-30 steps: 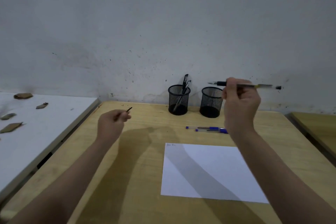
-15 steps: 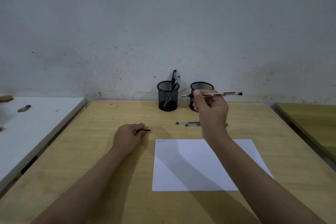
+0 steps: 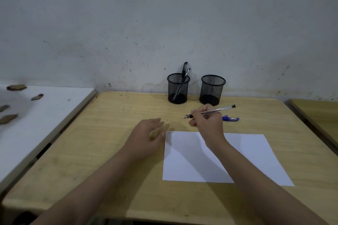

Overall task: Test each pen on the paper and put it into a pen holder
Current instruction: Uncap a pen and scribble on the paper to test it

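Clear-barrelled pen: I see it pinched in my right hand, lying nearly level above the counter, bare tip pointing to 9 o'clock, black end cap toward 3 o'clock.
Right hand: fingers curled round the pen's front half, hanging just beyond the paper's far edge; from here I cannot tell whether the tip touches anything.
Paper: white sheet flat on the counter, at 6 o'clock from the held pen; a faint scribble sits at its far-left corner.
Left hand: fingers spread apart and loose, holding nothing, at 9 o'clock from the paper's far-left corner, just beside the sheet's edge; motion blur hides whether it rests on the wood.
Blue pen: lies on the counter at 3 o'clock from my right hand, partly hidden behind it.
Left pen holder: black mesh cup at 12 o'clock from the paper, against the wall, with two dark pens leaning inside.
Right pen holder: matching mesh cup just beside the first, at its 3 o'clock; I see no pen rising above its rim.
Counter: pale wood, carrying all of this.
White table: stands at 9 o'clock, with a few brown scraps on it.
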Motion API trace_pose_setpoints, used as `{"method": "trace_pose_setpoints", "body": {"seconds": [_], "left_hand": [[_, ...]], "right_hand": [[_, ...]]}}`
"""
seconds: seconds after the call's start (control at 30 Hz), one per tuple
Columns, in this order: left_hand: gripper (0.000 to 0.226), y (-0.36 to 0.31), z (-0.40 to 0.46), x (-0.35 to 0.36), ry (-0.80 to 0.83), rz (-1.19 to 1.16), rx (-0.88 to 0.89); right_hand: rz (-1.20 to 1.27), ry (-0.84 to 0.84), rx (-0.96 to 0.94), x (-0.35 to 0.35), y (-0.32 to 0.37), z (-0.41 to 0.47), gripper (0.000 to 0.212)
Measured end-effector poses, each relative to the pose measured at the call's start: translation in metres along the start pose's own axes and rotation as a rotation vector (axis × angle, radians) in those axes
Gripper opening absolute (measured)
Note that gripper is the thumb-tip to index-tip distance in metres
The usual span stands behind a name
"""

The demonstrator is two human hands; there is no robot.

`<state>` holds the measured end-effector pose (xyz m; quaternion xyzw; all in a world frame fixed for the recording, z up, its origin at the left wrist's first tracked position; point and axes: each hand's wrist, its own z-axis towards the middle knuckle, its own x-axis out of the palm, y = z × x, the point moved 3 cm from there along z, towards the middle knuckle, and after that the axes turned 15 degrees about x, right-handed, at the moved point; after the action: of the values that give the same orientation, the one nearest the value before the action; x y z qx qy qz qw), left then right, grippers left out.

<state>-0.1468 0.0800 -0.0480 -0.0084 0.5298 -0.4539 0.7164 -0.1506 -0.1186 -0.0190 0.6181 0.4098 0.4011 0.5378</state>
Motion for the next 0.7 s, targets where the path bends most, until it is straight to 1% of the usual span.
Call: {"method": "trace_pose_setpoints", "body": {"seconds": [0.1,0.17,0.27,0.37,0.47,0.6,0.7], "left_hand": [[0.051,-0.011,-0.010,0.011,0.172,0.060,0.104],[0.057,-0.009,-0.016,0.021,0.278,0.093,0.116],[0.067,-0.004,-0.020,0.028,0.316,0.125,0.121],[0.068,-0.005,-0.021,0.028,0.312,0.158,0.113],[0.064,-0.009,-0.024,0.031,0.359,0.217,0.103],[0.067,-0.009,-0.027,0.033,0.419,0.249,0.082],[0.073,-0.008,-0.027,0.033,0.422,0.253,0.090]], "right_hand": [[-0.051,0.045,0.094,0.006,-0.016,0.004,0.015],[-0.084,0.070,0.165,0.010,-0.025,0.007,0.015],[-0.138,0.106,0.224,0.015,-0.033,0.013,0.018],[-0.173,0.101,0.214,0.016,-0.033,0.017,0.022],[-0.206,0.070,0.188,0.019,-0.032,0.017,0.023],[-0.229,-0.016,0.084,0.018,-0.036,0.013,0.023],[-0.214,-0.031,0.026,0.016,-0.038,0.011,0.024]]}}
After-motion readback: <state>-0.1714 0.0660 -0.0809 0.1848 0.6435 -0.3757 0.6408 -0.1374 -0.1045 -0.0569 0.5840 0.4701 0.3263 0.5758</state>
